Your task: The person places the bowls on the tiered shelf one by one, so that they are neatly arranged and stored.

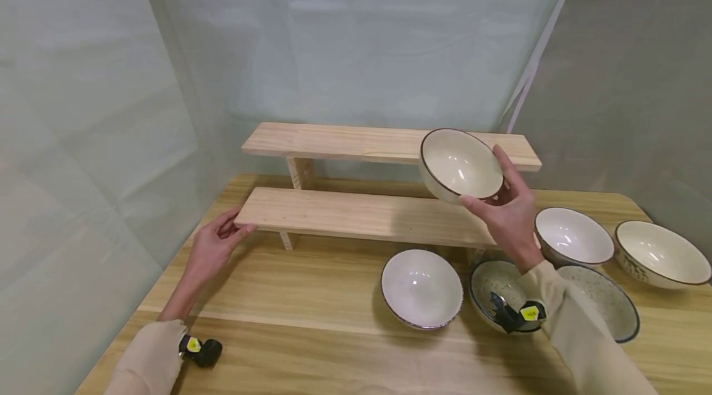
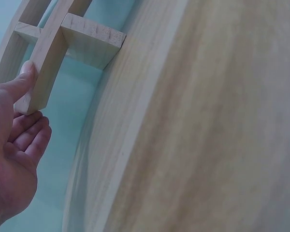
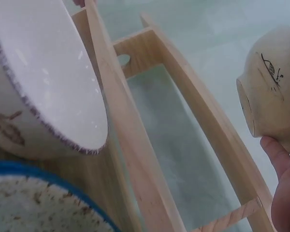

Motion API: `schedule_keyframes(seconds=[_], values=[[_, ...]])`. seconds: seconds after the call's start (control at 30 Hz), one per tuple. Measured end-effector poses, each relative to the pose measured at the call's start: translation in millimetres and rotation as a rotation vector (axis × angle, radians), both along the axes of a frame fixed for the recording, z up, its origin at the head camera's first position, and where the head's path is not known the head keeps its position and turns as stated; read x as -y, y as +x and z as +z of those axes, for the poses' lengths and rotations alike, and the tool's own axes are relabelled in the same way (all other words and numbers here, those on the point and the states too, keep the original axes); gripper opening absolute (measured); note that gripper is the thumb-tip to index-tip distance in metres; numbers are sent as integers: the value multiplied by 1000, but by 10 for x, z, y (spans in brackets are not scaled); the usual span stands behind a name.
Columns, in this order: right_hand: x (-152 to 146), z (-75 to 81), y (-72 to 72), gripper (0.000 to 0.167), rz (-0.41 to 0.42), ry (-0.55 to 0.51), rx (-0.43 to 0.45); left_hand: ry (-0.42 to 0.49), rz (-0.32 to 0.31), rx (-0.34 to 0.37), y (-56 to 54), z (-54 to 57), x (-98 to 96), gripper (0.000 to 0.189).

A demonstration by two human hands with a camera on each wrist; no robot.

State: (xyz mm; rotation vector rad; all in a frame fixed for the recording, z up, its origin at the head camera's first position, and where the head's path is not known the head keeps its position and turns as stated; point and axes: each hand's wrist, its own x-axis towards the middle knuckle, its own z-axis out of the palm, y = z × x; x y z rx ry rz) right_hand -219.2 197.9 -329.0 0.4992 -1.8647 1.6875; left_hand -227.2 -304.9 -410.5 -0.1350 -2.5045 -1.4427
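My right hand [image 1: 508, 212] holds a cream bowl [image 1: 460, 163] with a dark rim, tilted, in front of the upper board of a two-tier wooden shelf [image 1: 339, 209]. In the right wrist view the same bowl [image 3: 273, 89] shows a dark leaf drawing on its outside and its foot ring; the thumb lies against it. With my left hand [image 1: 214, 246] I grip the left end of the lower board. The left wrist view shows that thumb on the board's end [image 2: 38, 92] and the fingers curled beneath.
A white bowl [image 1: 421, 288] stands before the shelf. To the right are a speckled bowl [image 1: 492, 280] partly behind my wrist, another speckled bowl [image 1: 603, 302], a white bowl [image 1: 575, 235] and a cream bowl [image 1: 662, 253]. Pale sheets [image 1: 361, 36] hang behind the wooden table [image 1: 267, 333].
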Motion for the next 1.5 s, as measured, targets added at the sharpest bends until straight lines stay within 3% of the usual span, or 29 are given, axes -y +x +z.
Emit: schedule_keyframes(seconds=[0.5, 1.1, 1.5], values=[[187, 49, -159, 92, 48, -57, -19, -1, 5, -9, -3, -18, 8, 69], [390, 98, -334, 94, 40, 5, -10, 26, -14, -15, 10, -23, 11, 68], [523, 116, -430, 95, 41, -13, 32, 16, -4, -10, 27, -18, 38, 68]])
